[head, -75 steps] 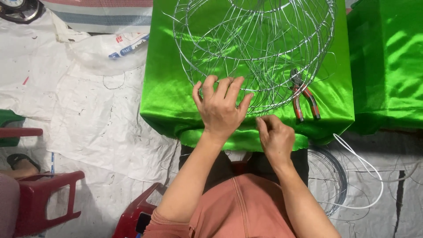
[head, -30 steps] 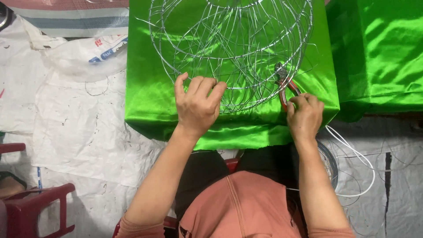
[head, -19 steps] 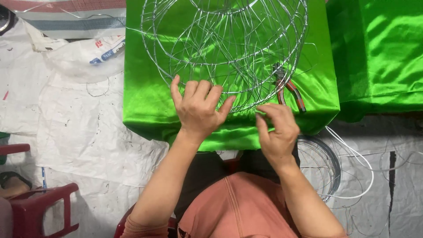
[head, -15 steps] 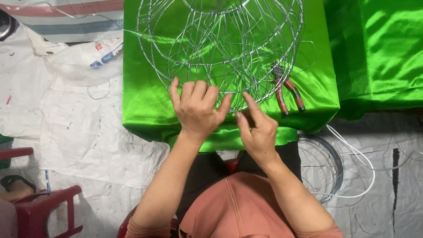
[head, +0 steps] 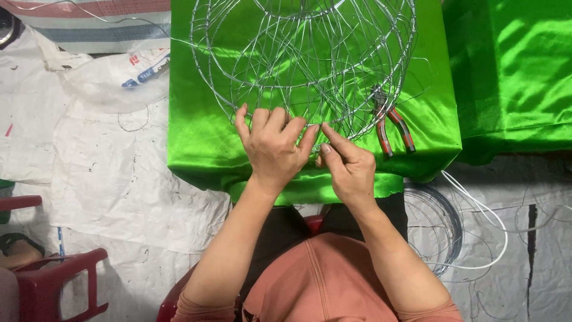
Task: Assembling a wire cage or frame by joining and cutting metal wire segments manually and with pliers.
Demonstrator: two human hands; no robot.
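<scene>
Resting on near rim of round silver wire-frame cage [head: 304,59], left hand [head: 273,148] lies flat, fingers [head: 280,119] spread over wires. Right hand [head: 348,170] just beside, fingers [head: 331,138] pinched closed on thin wire at same rim. Cage sits on bench draped in shiny green satin cloth [head: 196,137], near front edge. Red-handled pliers [head: 390,126] lie right of cage, near cloth's right edge. Coiled wire bundle [head: 438,220] on floor below, right.

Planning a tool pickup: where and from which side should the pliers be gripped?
Grip the pliers by the two red handles, coming from the near right side. The handles splay toward the person and lie free on the green cloth; the jaws point into the wire frame, so that end looks crowded. The right hand is closest.
</scene>
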